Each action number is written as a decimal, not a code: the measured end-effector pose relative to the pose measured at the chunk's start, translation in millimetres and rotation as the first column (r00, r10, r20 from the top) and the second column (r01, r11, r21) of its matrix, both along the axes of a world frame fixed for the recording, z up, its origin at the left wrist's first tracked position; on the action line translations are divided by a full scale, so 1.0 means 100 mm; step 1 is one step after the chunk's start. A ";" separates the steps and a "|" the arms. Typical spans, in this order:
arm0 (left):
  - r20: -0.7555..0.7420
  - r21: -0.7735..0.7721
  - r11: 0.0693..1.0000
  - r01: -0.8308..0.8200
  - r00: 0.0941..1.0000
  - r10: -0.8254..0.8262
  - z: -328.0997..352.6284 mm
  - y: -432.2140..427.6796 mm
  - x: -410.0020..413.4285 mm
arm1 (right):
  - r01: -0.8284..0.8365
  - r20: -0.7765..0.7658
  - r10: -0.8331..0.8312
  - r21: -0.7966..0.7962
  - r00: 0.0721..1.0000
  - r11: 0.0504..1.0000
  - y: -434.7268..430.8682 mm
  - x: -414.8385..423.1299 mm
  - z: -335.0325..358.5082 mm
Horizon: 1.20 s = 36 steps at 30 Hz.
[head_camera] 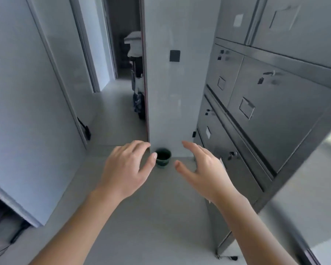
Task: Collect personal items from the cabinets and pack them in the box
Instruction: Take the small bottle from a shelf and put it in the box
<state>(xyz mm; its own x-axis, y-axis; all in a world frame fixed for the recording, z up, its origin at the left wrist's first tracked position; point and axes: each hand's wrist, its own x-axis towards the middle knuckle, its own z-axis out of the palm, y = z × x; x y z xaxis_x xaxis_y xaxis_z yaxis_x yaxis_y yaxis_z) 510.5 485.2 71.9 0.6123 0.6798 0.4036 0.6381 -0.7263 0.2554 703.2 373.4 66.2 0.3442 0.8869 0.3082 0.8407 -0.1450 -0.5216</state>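
Note:
A tall grey metal cabinet (266, 104) with several small locker doors, keys and label holders fills the right side. My left hand (127, 169) is stretched forward over the floor, fingers spread, holding nothing. My right hand (203, 169) is beside it, also empty with fingers apart, close to the cabinet's lower doors. No box is in view.
A small dark green bin (163, 156) stands on the grey floor (141, 217) against a white wall pillar (172, 83), between my hands and beyond them. An open doorway (126, 54) at the back left leads to another room. A white partition (27, 111) lines the left.

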 end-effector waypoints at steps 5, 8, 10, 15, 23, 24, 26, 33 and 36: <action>-0.014 -0.006 1.000 -0.030 0.999 0.030 -0.10 0.59 -0.28 | -0.049 -0.021 0.049 0.004 0.999 0.999 0.73 -0.28 -0.08; -0.004 -0.005 0.998 -0.068 0.998 0.068 -0.13 0.85 -0.50 | -0.089 -0.034 0.089 -0.004 0.995 0.996 1.10 -0.45 -0.10; 0.011 -0.023 0.992 -0.121 0.993 0.121 -0.15 0.98 -0.67 | -0.133 -0.031 0.133 -0.005 0.991 0.991 1.35 -0.56 -0.10; 0.012 -0.084 0.945 -0.316 0.948 0.318 -0.35 1.27 -1.16 | -0.303 -0.060 0.302 -0.020 0.952 0.953 2.03 -0.93 -0.19; -0.086 -0.066 0.694 -0.717 0.697 0.712 -0.38 1.04 -2.10 | -0.700 -0.122 0.692 -0.050 0.712 0.712 2.90 -1.97 -0.49; -0.106 -0.056 0.642 -0.765 0.644 0.758 -0.35 0.94 -2.23 | -0.745 -0.137 0.735 -0.041 0.664 0.665 2.95 -2.15 -0.51; -0.135 -0.026 0.529 -0.848 0.527 0.839 -0.29 0.71 -2.48 | -0.826 -0.167 0.812 -0.019 0.559 0.564 3.01 -2.54 -0.54; -0.142 0.026 0.194 -0.981 0.188 0.972 -0.01 -0.10 -3.31 | -0.970 -0.240 0.945 0.040 0.222 0.238 2.81 -3.90 -0.41; -0.116 0.064 0.100 -0.993 0.092 0.989 0.06 -0.36 -3.65 | -0.992 -0.209 0.973 0.050 0.101 0.114 2.68 -4.43 -0.27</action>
